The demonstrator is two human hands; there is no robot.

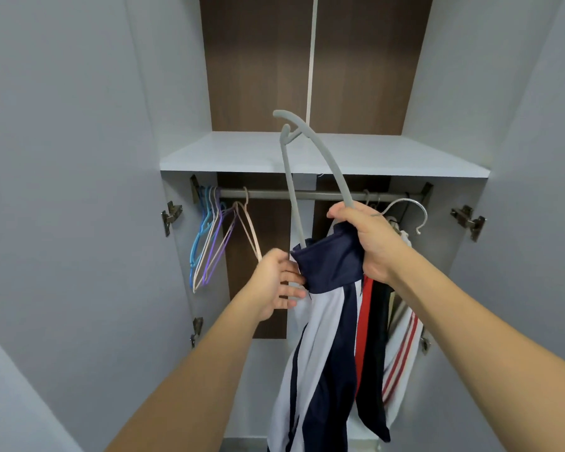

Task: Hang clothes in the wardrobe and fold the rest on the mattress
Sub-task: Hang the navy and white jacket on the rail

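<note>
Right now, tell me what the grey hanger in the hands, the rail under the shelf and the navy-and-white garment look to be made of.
Thick grey hanger: probably moulded plastic, matte, with smooth rounded edges. Horizontal wardrobe rail: seemingly metal, a dull brushed sheen along a straight tube. Navy-and-white striped garment: likely a thin synthetic sports fabric, slightly shiny and draping in soft folds, though the exact fibre cannot be told.

A metal door hinge (171,216) sits at mid left of the frame, another hinge (468,220) at mid right.
</note>
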